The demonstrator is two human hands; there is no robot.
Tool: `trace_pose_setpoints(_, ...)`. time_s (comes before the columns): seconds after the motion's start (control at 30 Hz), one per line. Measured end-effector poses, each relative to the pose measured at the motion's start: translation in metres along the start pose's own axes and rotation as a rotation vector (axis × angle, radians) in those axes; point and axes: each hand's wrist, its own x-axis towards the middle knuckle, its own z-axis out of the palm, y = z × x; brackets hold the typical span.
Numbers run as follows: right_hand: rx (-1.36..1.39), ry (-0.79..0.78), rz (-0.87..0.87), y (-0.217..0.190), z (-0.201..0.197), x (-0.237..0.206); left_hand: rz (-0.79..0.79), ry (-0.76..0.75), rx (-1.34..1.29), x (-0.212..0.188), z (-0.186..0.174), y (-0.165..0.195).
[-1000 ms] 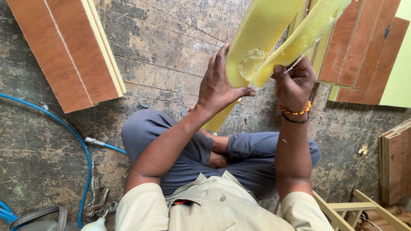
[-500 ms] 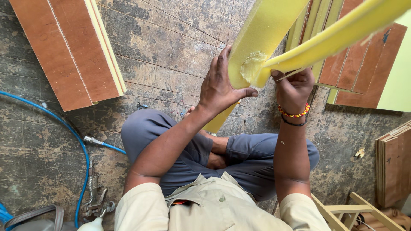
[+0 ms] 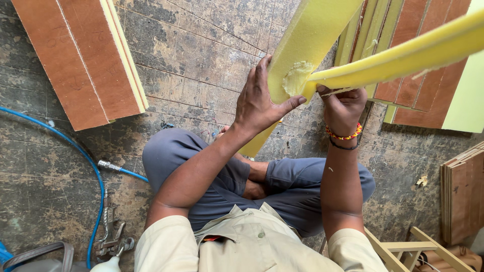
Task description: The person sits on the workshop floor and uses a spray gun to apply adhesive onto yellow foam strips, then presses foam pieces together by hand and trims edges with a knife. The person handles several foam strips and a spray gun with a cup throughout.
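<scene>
I sit cross-legged on the floor. My left hand (image 3: 262, 103) presses flat against a wide yellow foam slab (image 3: 312, 45) that leans up from my lap. My right hand (image 3: 344, 107), with bead bracelets on the wrist, is closed on the end of a thinner yellow foam strip (image 3: 403, 55). The strip stretches away to the upper right, peeled apart from the slab. A rough torn patch (image 3: 296, 78) shows on the slab where the two pieces meet.
Brown boards with yellow foam backing (image 3: 80, 65) lie at upper left, more (image 3: 418, 95) at upper right. A blue air hose (image 3: 75, 156) runs to a spray gun (image 3: 112, 236) at lower left. Wooden boards (image 3: 461, 196) and a wooden frame (image 3: 408, 249) stand at right.
My right hand has pulled the foam strip away from the slab, swinging it from nearly parallel to pointing out to the right. My left hand has stayed on the slab.
</scene>
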Motion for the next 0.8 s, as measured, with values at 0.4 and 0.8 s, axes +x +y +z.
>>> trace_pose_setpoints(0.4,-0.031,-0.023,0.015,0.0084,-0.0049,0.0005,0.004,0.008,0.028,-0.0007,0.0043,-0.0035)
trace_pose_setpoints(0.8,0.004,-0.043,0.039,0.0077,-0.0043,0.0028,0.002,0.001,0.054,-0.0025,0.0069,-0.0056)
